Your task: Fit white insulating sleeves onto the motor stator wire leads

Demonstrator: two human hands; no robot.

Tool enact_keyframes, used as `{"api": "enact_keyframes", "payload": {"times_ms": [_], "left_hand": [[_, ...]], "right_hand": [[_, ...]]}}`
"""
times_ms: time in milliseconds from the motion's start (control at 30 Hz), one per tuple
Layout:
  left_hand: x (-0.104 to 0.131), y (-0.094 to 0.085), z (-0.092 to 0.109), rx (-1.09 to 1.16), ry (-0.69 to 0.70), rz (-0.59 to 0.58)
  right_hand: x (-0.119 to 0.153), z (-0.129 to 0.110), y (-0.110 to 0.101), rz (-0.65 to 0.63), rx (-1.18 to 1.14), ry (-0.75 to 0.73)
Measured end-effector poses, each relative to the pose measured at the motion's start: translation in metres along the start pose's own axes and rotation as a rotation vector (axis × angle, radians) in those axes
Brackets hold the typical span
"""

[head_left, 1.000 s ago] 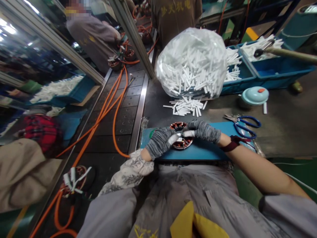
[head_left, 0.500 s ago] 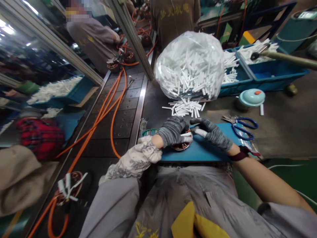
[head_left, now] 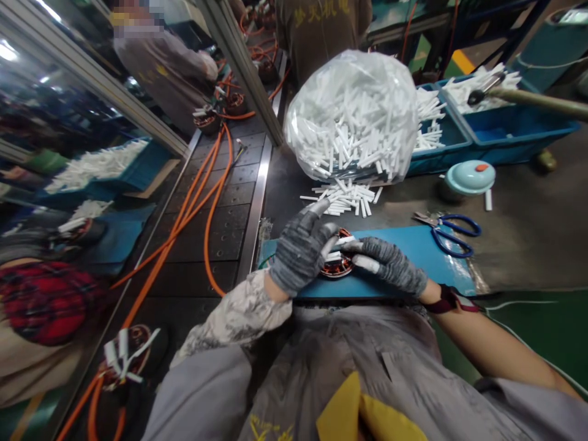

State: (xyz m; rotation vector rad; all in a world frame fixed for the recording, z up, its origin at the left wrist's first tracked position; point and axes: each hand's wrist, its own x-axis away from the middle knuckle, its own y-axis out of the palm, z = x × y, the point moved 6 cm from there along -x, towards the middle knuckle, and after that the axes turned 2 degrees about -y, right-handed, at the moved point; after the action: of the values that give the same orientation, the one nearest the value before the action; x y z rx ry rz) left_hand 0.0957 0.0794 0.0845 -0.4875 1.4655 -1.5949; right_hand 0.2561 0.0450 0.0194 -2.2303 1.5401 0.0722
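Note:
On a blue mat [head_left: 408,242] sits a round copper-wound motor stator [head_left: 337,268] with white tubes at its upper side. My left hand [head_left: 298,254], in a grey glove with pale fingertips, lies over the stator's left side. Its fingers are spread, the index pointing up toward loose white tubes [head_left: 351,197]. My right hand [head_left: 388,264], gloved alike, reaches in from the right. Its fingers close at the end of a white tube [head_left: 345,241] above the windings; the exact contact is partly hidden. Blue-handled scissors [head_left: 452,236] lie right of my right hand.
A clear bag of white tubes [head_left: 353,116] stands behind the mat, with blue bins [head_left: 514,138] to its right. A light-blue lidded container [head_left: 469,179] is nearby. Left runs a conveyor [head_left: 229,217] with orange hoses and another stator [head_left: 131,352]. Co-workers stand beyond and at left.
My left hand has shifted left and down, its fingers spreading and uncovering the stator. My right hand has moved in, its fingertips now at the white tube. A co-worker at left has shifted position.

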Motion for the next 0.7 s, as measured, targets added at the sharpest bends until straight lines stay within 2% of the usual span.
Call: {"api": "enact_keyframes", "payload": {"times_ms": [67, 167, 267, 400, 533, 600, 700], "left_hand": [[0.022, -0.004, 0.008, -0.018, 0.058, 0.054], [0.038, 0.009, 0.003, -0.038, 0.028, -0.015], [0.036, 0.023, -0.002, -0.034, 0.042, -0.081], [0.024, 0.03, -0.01, -0.022, 0.059, -0.152], [0.02, 0.036, -0.016, 0.18, 0.106, -0.236], [0.02, 0.036, -0.019, 0.237, 0.081, -0.204], [0.023, 0.031, -0.018, 0.206, 0.083, -0.081]], "right_hand": [[-0.004, -0.003, 0.004, -0.067, -0.047, -0.033], [-0.012, 0.002, 0.006, -0.107, -0.103, -0.018], [-0.019, 0.011, 0.008, -0.121, -0.135, 0.039], [-0.021, 0.02, 0.01, -0.136, -0.211, 0.095], [-0.02, 0.03, 0.007, -0.124, -0.189, 0.15], [-0.02, 0.032, 0.007, -0.148, -0.186, 0.14], [-0.023, 0.029, 0.006, -0.192, -0.185, 0.108]]}}
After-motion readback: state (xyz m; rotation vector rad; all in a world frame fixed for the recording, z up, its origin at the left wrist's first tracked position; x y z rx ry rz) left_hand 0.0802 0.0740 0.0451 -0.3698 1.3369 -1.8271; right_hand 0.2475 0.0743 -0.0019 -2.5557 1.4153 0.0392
